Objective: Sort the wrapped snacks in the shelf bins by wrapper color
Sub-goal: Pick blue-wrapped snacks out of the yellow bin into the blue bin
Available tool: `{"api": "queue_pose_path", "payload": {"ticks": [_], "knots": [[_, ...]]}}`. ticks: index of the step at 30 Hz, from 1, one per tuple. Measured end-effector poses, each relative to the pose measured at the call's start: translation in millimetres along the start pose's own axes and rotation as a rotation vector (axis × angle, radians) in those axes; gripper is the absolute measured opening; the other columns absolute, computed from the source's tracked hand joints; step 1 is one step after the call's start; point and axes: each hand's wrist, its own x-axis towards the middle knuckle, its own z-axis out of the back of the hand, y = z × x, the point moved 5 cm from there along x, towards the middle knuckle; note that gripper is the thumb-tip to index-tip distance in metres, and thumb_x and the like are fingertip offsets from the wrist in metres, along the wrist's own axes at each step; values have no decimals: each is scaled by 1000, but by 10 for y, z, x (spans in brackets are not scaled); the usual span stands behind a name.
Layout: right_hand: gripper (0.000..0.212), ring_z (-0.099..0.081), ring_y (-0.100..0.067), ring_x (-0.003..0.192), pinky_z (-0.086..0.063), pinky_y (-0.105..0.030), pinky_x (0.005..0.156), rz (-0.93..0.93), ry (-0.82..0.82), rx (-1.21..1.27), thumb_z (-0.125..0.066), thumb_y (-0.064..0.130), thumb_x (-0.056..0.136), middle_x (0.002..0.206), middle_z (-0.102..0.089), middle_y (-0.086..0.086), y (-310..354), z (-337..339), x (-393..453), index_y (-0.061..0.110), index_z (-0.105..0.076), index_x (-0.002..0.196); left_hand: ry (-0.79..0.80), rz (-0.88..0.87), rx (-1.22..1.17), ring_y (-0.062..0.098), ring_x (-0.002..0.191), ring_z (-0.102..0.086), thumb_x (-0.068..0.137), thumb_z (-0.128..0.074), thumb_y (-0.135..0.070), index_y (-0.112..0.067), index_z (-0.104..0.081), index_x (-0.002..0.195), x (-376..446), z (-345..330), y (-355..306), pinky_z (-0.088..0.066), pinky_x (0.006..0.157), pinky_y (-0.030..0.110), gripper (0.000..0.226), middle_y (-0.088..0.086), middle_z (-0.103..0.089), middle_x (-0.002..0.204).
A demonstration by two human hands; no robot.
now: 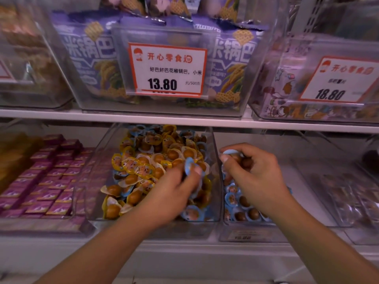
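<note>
We see brown egg-shaped snacks in yellow-edged wrappers (131,167) mixed with blue-edged wrappers (191,214) in the clear middle bin (215,160). The clear right bin (242,230) shows only blue-edged ones. Magenta small boxes (47,181) fill the left bin. Above, purple snack bags (90,58) carry yellow lattice patterns; white price tags (167,68) have red borders.

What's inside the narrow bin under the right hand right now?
Only blue-wrapped snacks show in the narrow bin, some turned brown side up. The right hand, gripping another blue one, covers the bin's middle and rear, so anything there is hidden.
</note>
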Motion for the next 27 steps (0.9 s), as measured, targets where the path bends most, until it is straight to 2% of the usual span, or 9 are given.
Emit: {"api": "queue_pose_path", "payload": {"ticks": [2,5,10,12,14,16,18,23,27], "knots": [[12,-62,-20,50,-50,-29,46,-63,-8,163,-61,25,96,65,-69,-7,96,-40,-26,33,-69,97,-163,244,-344,11,54,-51,97,-54,-43,-12,-63,85,48,164,100,-40,52,25,34,-5,-58,61],[17,-64,-28,53,-47,-29,42,-274,-11,474,-53,19,101,72,-69,-11,192,-299,-82,24,-69,101,-123,374,-874,17,54,-42,95,-48,-31,-10,-57,88,61,250,81,-28,49,28,23,6,-52,67],[26,-65,-32,80,-58,-42,65,-809,87,879,-54,23,97,89,-68,-18,196,-950,-311,4,-69,107,-219,359,-1070,20,62,-51,94,-46,-27,-6,-59,105,-26,331,28,-32,50,29,27,14,-59,85],[43,-63,-30,85,-55,-43,77,-933,217,1024,-49,41,95,93,-69,-15,243,-1151,-398,7,-69,113,-287,330,-878,21,69,-63,95,-51,-30,-13,-67,105,-109,314,46,-45,56,29,26,8,-70,89],[53,-68,-28,89,-51,-42,87,-968,226,1147,-47,53,93,97,-73,-12,264,-1252,-404,11,-71,117,-334,130,-360,11,86,-68,94,-56,-29,-31,-66,109,-183,365,7,-54,70,29,18,-7,-72,98],[54,-69,-28,104,-47,-42,102,-969,128,1218,-53,55,90,111,-73,-11,256,-1274,-369,13,-71,119,-202,-139,196,4,108,-58,86,-55,-32,-38,-55,120,-225,288,-86,-48,96,33,34,-18,-62,114],[50,-67,-27,111,-45,-42,107,-955,60,1216,-59,51,89,116,-72,-12,243,-1276,-342,13,-70,120,-138,-280,475,3,116,-48,82,-49,-39,-37,-46,128,-245,214,-131,-34,112,42,46,-26,-49,120],[32,-73,-25,92,-59,-35,75,-910,91,1159,-60,31,95,106,-74,-11,245,-1205,-315,10,-70,117,-139,-286,478,5,135,-37,74,-54,-60,-34,-37,143,-226,362,-71,-34,112,34,75,-18,-42,142],[27,-59,-19,61,-54,-34,63,-806,37,1049,-58,13,95,83,-63,-16,219,-979,-245,-2,-64,117,-92,-356,383,-6,126,-43,68,-63,-77,-47,-33,141,-246,352,-115,-39,100,15,84,-29,-41,137]]}}
